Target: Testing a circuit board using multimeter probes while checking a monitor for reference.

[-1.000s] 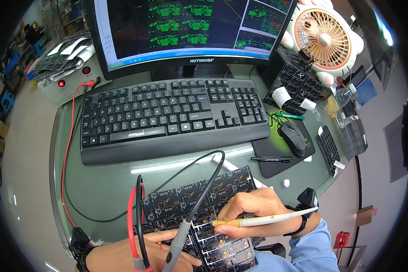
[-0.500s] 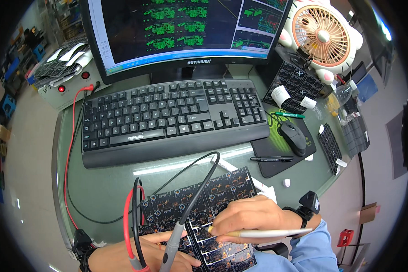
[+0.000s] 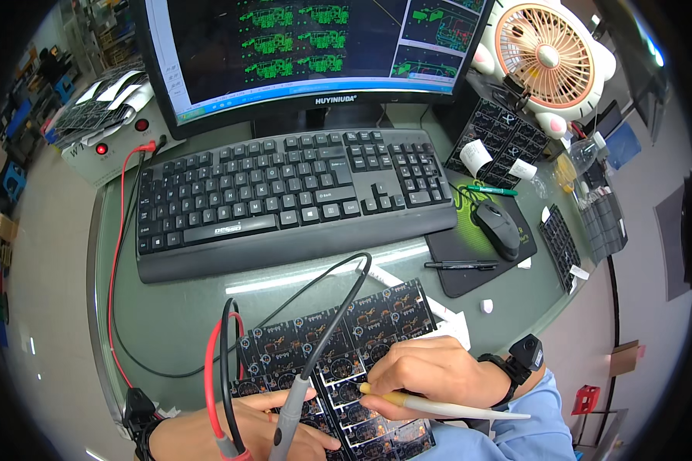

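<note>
A black printed circuit board panel [image 3: 384,316] with many repeated patterns lies before me at the near edge of the desk. My right hand [image 3: 423,376] is closed on a slim pen-shaped tool [image 3: 457,409], white with a yellowish front end, whose front meets the panel. My left hand [image 3: 207,426] rests on the panel's left half, its visible fingers stretched out. A grey test probe [image 3: 291,419] on a black cable crosses over that hand. Beside it are a red test probe [image 3: 242,456] and red and black leads. The probes' lower ends are out of frame, and I cannot see whether they are gripped.
A black keyboard [image 3: 284,257] and monitor [image 3: 300,107] stand beyond the panel. To the right are a mouse [image 3: 497,230] on its pad [image 3: 457,284], a black pen [image 3: 461,266], a fan [image 3: 547,56] and stacked panels. Leads run left to a powered box [image 3: 119,150].
My right hand has shifted slightly right. The tool's rear end has swung down toward me, while its front stays near the same place. My left hand stays put.
</note>
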`<state>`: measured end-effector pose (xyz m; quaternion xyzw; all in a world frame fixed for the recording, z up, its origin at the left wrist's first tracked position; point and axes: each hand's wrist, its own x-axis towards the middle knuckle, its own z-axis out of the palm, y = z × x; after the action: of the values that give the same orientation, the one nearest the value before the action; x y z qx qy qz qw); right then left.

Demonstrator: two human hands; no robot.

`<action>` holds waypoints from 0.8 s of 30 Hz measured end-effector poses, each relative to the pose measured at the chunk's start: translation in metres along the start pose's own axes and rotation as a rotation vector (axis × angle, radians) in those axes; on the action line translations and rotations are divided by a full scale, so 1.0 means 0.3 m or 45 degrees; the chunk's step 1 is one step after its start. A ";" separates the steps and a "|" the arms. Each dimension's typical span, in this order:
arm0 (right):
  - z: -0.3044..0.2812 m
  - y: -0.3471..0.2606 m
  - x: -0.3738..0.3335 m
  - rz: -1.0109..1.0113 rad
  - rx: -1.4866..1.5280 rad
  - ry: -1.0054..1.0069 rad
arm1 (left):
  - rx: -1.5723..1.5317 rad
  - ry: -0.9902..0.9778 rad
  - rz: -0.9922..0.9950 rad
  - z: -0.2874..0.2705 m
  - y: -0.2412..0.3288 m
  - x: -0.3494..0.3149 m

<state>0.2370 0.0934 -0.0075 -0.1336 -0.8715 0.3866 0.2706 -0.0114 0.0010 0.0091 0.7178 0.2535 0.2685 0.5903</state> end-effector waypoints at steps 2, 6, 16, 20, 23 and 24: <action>0.001 -0.005 0.003 -0.007 -0.006 -0.010 | -0.215 -0.189 0.015 0.013 -0.042 -0.015; 0.004 -0.009 0.005 -0.010 -0.027 -0.012 | -0.018 0.026 -0.013 0.007 0.031 -0.005; 0.007 -0.006 0.002 -0.008 -0.047 -0.009 | -0.079 -0.093 -0.002 0.006 -0.022 -0.015; 0.004 -0.007 0.003 0.008 -0.037 -0.021 | -0.022 0.021 -0.017 0.005 0.026 -0.002; 0.001 -0.011 0.004 0.017 -0.033 -0.033 | -0.016 0.026 -0.011 0.009 0.029 -0.004; 0.000 -0.013 0.004 0.022 -0.026 -0.035 | -0.015 0.028 -0.013 0.011 0.032 -0.004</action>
<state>0.2360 0.0913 -0.0043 -0.1387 -0.8779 0.3817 0.2536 -0.0096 -0.0037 0.0178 0.7099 0.2621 0.2747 0.5931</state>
